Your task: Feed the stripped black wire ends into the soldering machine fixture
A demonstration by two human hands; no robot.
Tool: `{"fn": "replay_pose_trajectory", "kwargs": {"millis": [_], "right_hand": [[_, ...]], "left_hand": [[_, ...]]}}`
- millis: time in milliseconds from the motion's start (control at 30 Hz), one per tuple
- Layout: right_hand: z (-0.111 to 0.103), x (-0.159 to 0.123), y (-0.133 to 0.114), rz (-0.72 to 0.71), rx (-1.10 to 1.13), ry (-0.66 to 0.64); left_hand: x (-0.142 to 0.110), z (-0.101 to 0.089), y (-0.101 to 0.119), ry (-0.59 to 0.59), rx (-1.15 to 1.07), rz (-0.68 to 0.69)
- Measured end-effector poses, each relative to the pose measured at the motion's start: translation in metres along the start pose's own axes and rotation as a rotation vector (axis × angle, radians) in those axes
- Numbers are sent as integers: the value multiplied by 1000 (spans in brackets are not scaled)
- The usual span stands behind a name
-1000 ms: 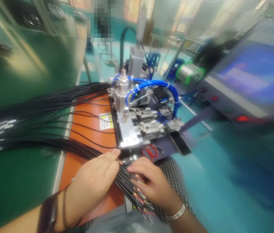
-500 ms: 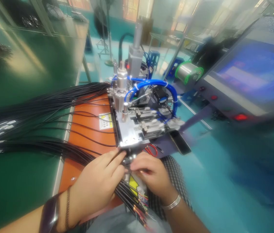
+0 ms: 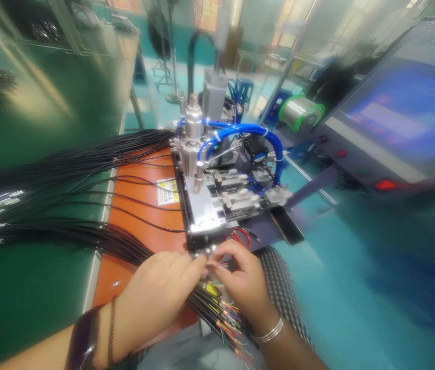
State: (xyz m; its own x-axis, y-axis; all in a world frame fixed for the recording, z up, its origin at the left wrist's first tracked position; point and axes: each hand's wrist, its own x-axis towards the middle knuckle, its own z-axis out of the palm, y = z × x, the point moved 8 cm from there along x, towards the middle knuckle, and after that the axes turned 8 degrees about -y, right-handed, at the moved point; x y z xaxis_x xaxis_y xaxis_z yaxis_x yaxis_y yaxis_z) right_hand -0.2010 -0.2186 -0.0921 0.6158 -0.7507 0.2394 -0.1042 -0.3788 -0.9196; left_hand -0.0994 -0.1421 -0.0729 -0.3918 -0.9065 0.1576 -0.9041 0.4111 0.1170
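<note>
The black cables point(image 3: 205, 303) run in a loose bundle across the orange bench point(image 3: 140, 241) to the near edge of the metal fixture point(image 3: 205, 216), their coloured wire ends point(image 3: 227, 313) fanning out toward the person. The left hand point(image 3: 159, 293) is closed over the bundle, fingertips reaching that edge. The right hand point(image 3: 240, 280) pinches a few thin wires between thumb and forefinger, just beside it. The step in hand looks like sorting those ends at the fixture. The next move seems to call for separating the wires and lining them up there. A spool point(image 3: 301, 114) and a screen point(image 3: 402, 118) stand off to the right.
</note>
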Motion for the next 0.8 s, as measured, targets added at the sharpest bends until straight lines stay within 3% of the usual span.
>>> {"fn": "replay_pose_trajectory", "kwargs": {"millis": [67,167,300,467,633,800], "right_hand": [[-6,-3,-4,-36,-27,26],[-10,-9,-15,-132,-92,33],[-13,-16,-16,-92,-194,111],[-7,-20,-11,-27,-205,122],[9,-17,-2,58,-208,-44],[-1,-14,-3,90,-177,74]], "left_hand": [[1,0,0,-18,-4,5],[2,-8,-4,61,-42,-40],[4,-15,-8,165,-70,-71],[5,-7,-11,90,-102,-97],[3,-4,-13,44,-124,-125],[5,-3,-12,37,-125,-139]]}}
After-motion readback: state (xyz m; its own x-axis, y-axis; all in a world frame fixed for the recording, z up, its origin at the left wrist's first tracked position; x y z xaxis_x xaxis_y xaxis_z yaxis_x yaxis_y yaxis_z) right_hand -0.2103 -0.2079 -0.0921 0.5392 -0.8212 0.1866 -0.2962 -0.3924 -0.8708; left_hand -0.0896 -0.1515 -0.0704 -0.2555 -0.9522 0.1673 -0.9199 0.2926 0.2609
